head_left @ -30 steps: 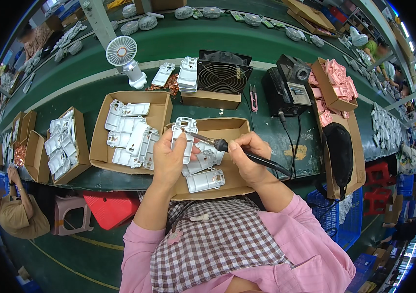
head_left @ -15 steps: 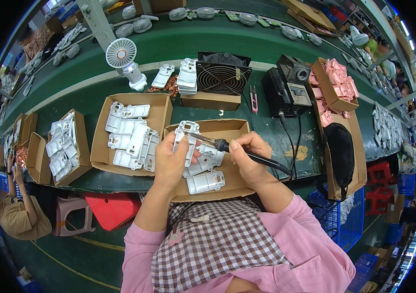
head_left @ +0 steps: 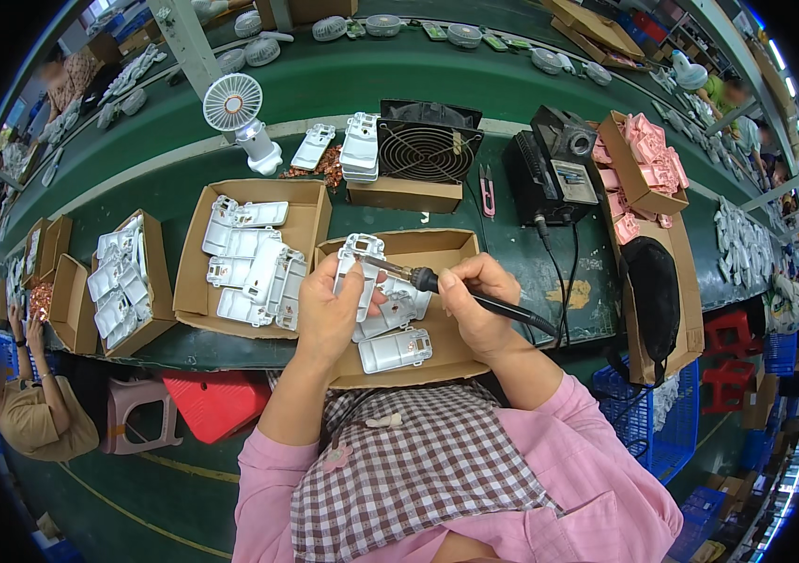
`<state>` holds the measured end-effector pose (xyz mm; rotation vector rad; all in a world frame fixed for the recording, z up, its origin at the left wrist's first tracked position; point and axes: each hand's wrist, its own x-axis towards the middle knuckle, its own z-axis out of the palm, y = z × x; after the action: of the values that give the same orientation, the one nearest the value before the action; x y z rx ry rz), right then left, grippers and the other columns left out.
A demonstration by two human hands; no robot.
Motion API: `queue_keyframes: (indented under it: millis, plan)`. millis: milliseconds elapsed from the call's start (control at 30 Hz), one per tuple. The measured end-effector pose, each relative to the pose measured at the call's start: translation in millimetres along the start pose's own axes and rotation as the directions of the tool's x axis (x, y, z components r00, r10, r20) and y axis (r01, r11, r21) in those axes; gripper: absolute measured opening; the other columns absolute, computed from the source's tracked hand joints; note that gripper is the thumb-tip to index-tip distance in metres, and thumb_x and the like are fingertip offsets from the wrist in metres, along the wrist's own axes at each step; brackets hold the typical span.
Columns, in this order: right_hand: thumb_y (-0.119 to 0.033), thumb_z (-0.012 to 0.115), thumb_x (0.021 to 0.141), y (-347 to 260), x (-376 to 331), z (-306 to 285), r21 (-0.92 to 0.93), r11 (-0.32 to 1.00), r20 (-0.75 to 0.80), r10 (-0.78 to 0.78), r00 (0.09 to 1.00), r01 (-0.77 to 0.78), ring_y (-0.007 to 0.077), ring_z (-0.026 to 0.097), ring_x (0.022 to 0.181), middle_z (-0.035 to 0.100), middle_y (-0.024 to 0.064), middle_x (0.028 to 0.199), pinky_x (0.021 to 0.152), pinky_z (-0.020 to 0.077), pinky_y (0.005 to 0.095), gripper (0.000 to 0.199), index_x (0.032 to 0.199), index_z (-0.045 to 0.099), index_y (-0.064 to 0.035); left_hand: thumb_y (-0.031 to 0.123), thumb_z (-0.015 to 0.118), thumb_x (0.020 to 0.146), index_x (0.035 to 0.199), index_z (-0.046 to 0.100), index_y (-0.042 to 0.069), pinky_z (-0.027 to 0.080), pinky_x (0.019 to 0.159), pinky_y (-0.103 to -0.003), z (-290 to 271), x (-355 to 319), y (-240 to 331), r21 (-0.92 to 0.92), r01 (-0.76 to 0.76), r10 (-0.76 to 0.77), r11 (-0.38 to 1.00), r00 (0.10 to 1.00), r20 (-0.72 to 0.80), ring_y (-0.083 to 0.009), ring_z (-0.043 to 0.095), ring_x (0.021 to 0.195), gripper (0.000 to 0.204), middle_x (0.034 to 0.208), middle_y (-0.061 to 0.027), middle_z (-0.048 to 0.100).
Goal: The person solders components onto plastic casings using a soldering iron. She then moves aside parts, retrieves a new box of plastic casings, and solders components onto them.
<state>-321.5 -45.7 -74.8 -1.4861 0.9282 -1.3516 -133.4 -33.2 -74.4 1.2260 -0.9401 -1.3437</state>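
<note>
While left hand (head_left: 324, 308) pinches white plastic housing (head_left: 368, 281), right hand (head_left: 481, 305) grips soldering iron (head_left: 426, 280) at it: apparently unfinished. Boxed housings (head_left: 392, 351): completion unclear.

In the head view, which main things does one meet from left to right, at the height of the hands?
Narrow carton, wide carton, left hand, iron barrel, right hand, black pouch.

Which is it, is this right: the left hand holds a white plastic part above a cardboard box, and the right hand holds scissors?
Not quite: in the head view, the right hand holds a soldering iron. The left hand does hold a white plastic part above a cardboard box.
</note>
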Motion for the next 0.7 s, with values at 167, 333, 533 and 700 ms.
queue_keyframes:
  millis: [167,333,533,700]
  plan:
    - [-0.006,0.060,0.086,1.4,-1.2,-1.8,-0.004,1.000,-0.043,-0.018,0.999,0.018,0.0051,0.050,0.050,0.055,0.0024,0.063,0.047,0.0408,0.0192,0.012,0.078,0.051,-0.0015,0.013,0.045,0.095,0.110,0.053,-0.002,0.051,0.055,-0.022,0.2,0.0,0.6,0.010,-0.002,0.002,1.000,1.000,0.010,-0.0108,0.062,0.065,0.022,0.088,-0.0101,0.065]
    - [-0.005,0.057,0.086,1.4,-1.5,-1.4,0.097,0.995,-0.136,0.002,0.991,0.011,0.0058,0.049,0.049,0.054,0.0030,0.061,0.046,0.0405,0.0196,0.012,0.077,0.050,-0.0015,0.012,0.054,0.090,0.118,0.042,-0.003,0.052,0.067,-0.034,0.0,-5.9,-14.2,0.507,-0.300,0.332,0.808,0.943,0.029,-0.0234,0.064,0.076,0.034,0.093,-0.0172,0.063]
    - [-0.004,0.057,0.086,1.3,-1.1,-3.5,0.066,0.998,-0.123,-0.012,0.992,0.020,0.0059,0.048,0.048,0.054,0.0040,0.062,0.045,0.0401,0.0196,0.011,0.078,0.050,-0.0014,0.012,0.058,0.086,0.105,0.058,-0.001,0.050,0.073,-0.038,-22.8,-31.9,22.5,0.763,-0.259,0.465,0.592,0.883,-0.060,-0.0313,0.062,0.083,0.023,0.092,-0.0180,0.063]
    - [-0.006,0.056,0.087,2.3,2.1,-0.7,0.094,0.995,-0.150,0.025,0.988,-0.011,0.0058,0.045,0.047,0.051,0.0023,0.061,0.044,0.0368,0.0198,0.013,0.078,0.048,-0.0026,0.014,0.062,0.083,0.099,0.059,-0.002,0.049,0.073,-0.044,-107.4,-20.1,45.7,0.984,0.116,0.388,0.132,0.908,-0.159,-0.0363,0.061,0.089,0.023,0.096,-0.0218,0.062]
